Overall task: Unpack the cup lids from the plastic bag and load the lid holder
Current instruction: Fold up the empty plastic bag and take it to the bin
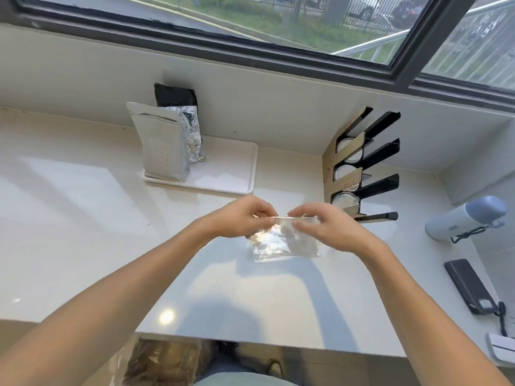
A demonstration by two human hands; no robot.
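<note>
Pale glossy counter (83,218) under a wide dark-framed window (250,48), with grass, fencing and parked cars outside. Over the middle of the counter, both hands raised and close together on a clear plastic bag (284,240): left hand (239,218) pinching the left end of the bag's top edge between thumb and fingertips, right hand (328,227) pinching the right end of that same edge, thumb toward the body and fingers curled over the far side. Bag hanging from that grip, crumpled and reflective, its lower part near or on the counter; contents too glary to make out. Just beyond the right hand, against the corner wall, a black-and-cardboard lid holder (362,168) with slanted slots, round white lids (347,171) visible in the three lower slots. Farther back on the left, a white tray (231,174) carrying an upright silver pouch (161,143) with a crinkled foil bag (191,132) behind it. At the right edge, a white-and-blue bottle (465,218) lying on its side, and nearer the body a dark flat device (471,288) with a cable.
</note>
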